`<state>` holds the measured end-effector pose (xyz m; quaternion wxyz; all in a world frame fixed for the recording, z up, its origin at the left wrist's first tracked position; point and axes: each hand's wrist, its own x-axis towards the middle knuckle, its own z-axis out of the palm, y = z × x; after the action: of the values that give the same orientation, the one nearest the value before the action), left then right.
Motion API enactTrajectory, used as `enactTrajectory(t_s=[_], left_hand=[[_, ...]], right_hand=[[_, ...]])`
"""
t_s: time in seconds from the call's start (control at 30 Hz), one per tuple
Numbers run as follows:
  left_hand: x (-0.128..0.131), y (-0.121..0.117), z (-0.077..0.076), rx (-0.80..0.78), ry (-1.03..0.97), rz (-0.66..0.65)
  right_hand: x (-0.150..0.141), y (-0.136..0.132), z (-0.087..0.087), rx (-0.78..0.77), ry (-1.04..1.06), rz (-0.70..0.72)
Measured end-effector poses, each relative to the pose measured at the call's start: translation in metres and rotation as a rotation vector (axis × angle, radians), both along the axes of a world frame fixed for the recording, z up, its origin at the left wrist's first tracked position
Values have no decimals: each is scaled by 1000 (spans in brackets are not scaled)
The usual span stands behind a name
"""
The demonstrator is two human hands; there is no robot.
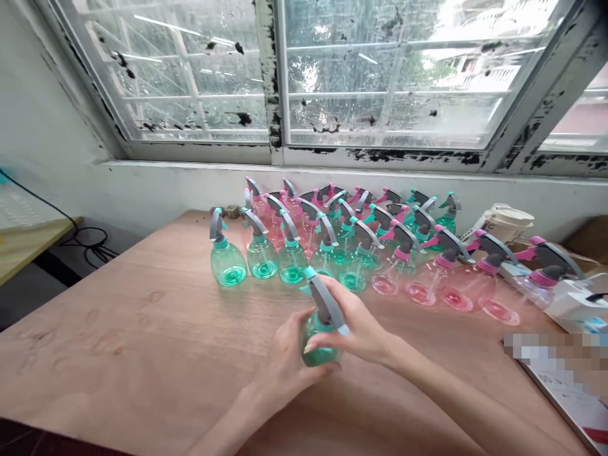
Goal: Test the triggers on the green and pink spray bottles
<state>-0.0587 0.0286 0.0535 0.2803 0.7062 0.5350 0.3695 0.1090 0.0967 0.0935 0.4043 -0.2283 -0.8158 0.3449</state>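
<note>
Both hands hold one green spray bottle [311,351] above the front middle of the table. My left hand [285,354] is wrapped round the lower body of the bottle. Closed about its neck and grey trigger head is my right hand [354,320], with the thumb across the front. Beyond them stand rows of spray bottles, all upright. Green ones, such as the leftmost green bottle [228,263], fill the front left. Toward the right the front row turns to pink bottles [468,285]. Several in the back rows are partly hidden.
The wooden table [142,342] reaches to the wall under a window [389,76] with peeling paint. A paper cup [506,221] and a white box-like device [579,297] stand at the right. A flat box [565,392], partly blurred, lies at the right edge. Black cables [90,240] hang at left.
</note>
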Motion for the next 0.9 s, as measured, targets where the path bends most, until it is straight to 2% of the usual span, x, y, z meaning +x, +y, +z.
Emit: enactTrajectory(t_s=[0.07, 0.17, 0.23, 0.3, 0.33, 0.4, 0.5, 0.63, 0.77, 0.9], left_hand=[[-34, -11, 1, -19, -4, 132], [-89, -24, 2, -96, 70, 424], [-126, -29, 3, -110, 87, 572], [-160, -28, 5, -85, 134, 711], [-175, -26, 7, -59, 167, 772], [-202, -18, 11, -26, 205, 853], [-230, -1, 17, -66, 207, 881], [-248, 24, 21, -67, 194, 861], [-253, 40, 18, -59, 184, 847], [-257, 50, 16, -43, 178, 812]], right_hand=[[-17, 3, 0, 9, -68, 87], [-47, 8, 4, -27, -119, 138], [-72, 15, 10, -49, -117, 81], [-102, 25, 16, -42, -139, -34], [-117, 31, 19, -12, -161, -112], [-148, 44, 23, 6, -169, -174], [-187, 61, 26, 33, -180, -245], [-220, 75, 24, 44, -234, -304], [-241, 84, 21, 48, -301, -324], [-249, 87, 20, 54, -353, -310]])
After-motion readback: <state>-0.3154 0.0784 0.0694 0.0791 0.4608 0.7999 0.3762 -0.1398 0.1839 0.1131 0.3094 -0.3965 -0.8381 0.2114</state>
